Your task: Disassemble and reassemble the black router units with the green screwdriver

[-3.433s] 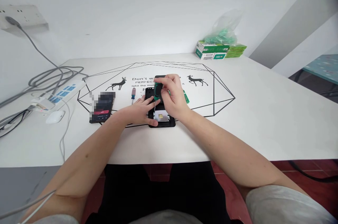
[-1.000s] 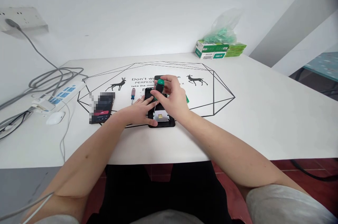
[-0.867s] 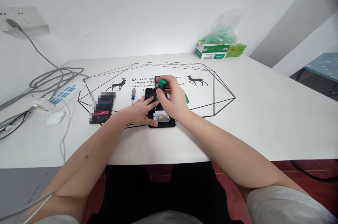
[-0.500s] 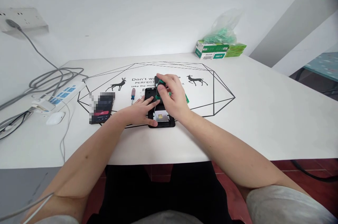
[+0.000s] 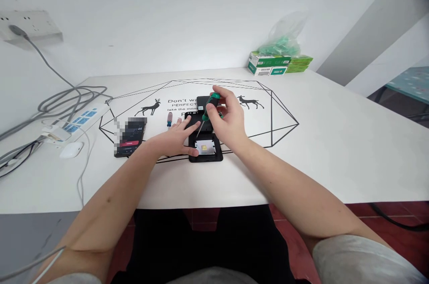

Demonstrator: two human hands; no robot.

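Note:
A black device casing (image 5: 219, 152) lies on the table, with a silver metal plate (image 5: 210, 146) showing in its near part. My left hand (image 5: 179, 138) rests on the casing's left edge, fingers spread and thumb beside the plate. My right hand (image 5: 229, 116) grips a green-handled screwdriver (image 5: 212, 105); its shaft slants down to the left over the casing, near my left fingers. Whether the tip touches the casing I cannot tell. Behind stands or lies a black part (image 5: 201, 102), partly covered by my right hand. A second screwdriver (image 5: 169, 119) lies to the left.
A phone (image 5: 132, 136) with a partly blurred screen lies left of my left hand. Further left are a white earbud case (image 5: 71, 149), a power strip (image 5: 82, 121) and coiled grey cables (image 5: 63, 101). Green and white boxes (image 5: 270, 64) with a plastic bag (image 5: 283, 38) stand at the back.
My right hand has moved up and right with the screwdriver, whose handle now leans right and shows more. My left hand stays on the casing, shifted slightly.

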